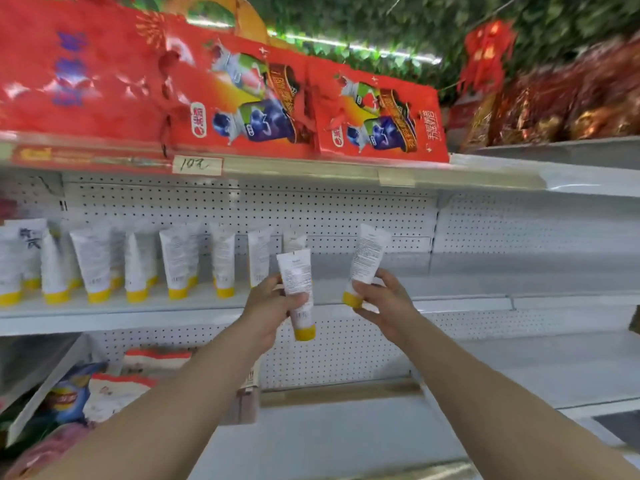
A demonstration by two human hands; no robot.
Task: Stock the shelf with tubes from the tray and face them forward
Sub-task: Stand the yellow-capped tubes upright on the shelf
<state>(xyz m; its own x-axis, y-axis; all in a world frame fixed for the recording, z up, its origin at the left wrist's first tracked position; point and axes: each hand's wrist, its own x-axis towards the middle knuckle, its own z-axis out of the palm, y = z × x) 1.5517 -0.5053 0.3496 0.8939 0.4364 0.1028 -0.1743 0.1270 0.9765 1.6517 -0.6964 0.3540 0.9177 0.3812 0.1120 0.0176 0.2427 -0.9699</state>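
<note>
**Two tubes in hand in front of the half-stocked shelf**

The left hand grips a white tube around its middle. Its fingers curl behind the body while the thumb presses across the front. This tube stands nearly upright, with the yellow cap pointing down below the hand and the flat crimped end above it. It is held in the air just in front of the shelf edge, not resting on it.

The right hand holds a second tube low down near its yellow cap. The fingers are closed on the lower end of the body and leave most of the tube free above them. It leans with its crimped end up and to the right, and its cap sits at the lower left, level with the shelf lip. The two held tubes are near each other but apart, and the sides facing the camera carry small print.

To the left, a row of matching tubes stands cap down on the shelf against the pegboard back. The rightmost of them is just behind the left hand's tube. On the shelf above stand red gift bags, with a handwritten price label on the rail below them. Snack bags lie on a lower shelf at the left.
</note>
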